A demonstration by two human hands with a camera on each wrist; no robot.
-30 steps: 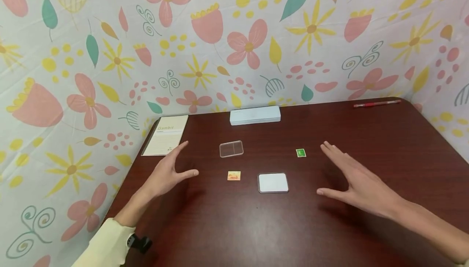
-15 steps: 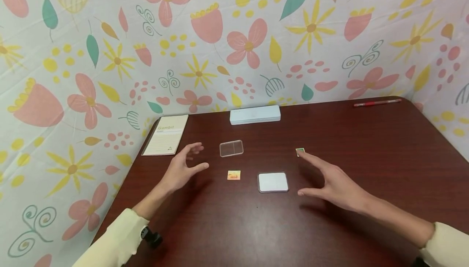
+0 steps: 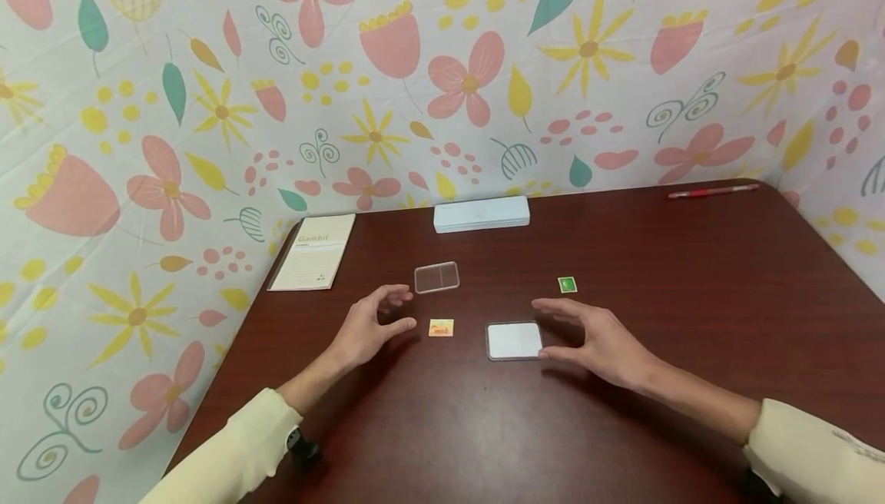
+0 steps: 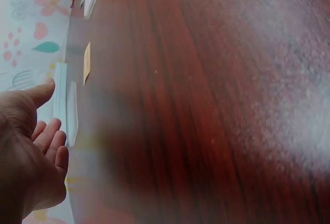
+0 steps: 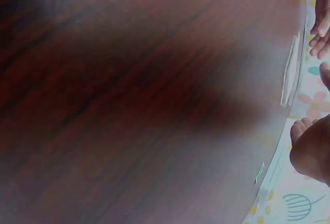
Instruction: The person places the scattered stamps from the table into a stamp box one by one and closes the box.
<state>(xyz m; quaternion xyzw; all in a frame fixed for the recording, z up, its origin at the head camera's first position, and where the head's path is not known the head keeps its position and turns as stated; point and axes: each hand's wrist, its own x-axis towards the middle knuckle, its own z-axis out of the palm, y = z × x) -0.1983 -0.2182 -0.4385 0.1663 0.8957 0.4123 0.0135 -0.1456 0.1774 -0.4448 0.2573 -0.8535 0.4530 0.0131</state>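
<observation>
My left hand [image 3: 369, 327] hovers over the table with fingers loosely bent and nothing in them. Just right of it lies a small orange stamp [image 3: 441, 327], seen edge-on in the left wrist view [image 4: 87, 63]. Behind the stamp is a flat clear plastic lid [image 3: 437, 277]. A shallow clear case with a white insert [image 3: 515, 341] lies in the middle, and my right hand [image 3: 598, 343] is at its right side, thumb tip right at the edge, fingers spread apart from the thumb. Farther back, beyond the right fingertips, sits a small green stamp [image 3: 567, 284].
On the dark brown table [image 3: 442, 427], a pale blue box [image 3: 482, 214] stands at the back edge. A notebook [image 3: 313, 253] lies at the back left, a red pen [image 3: 714, 192] at the back right. Flower-patterned cloth [image 3: 470, 81] rises behind the table.
Both hands have moved inward: the left toward the orange stamp, the right leftward past the green stamp to the case's right edge. The objects on the table stay where they were.
</observation>
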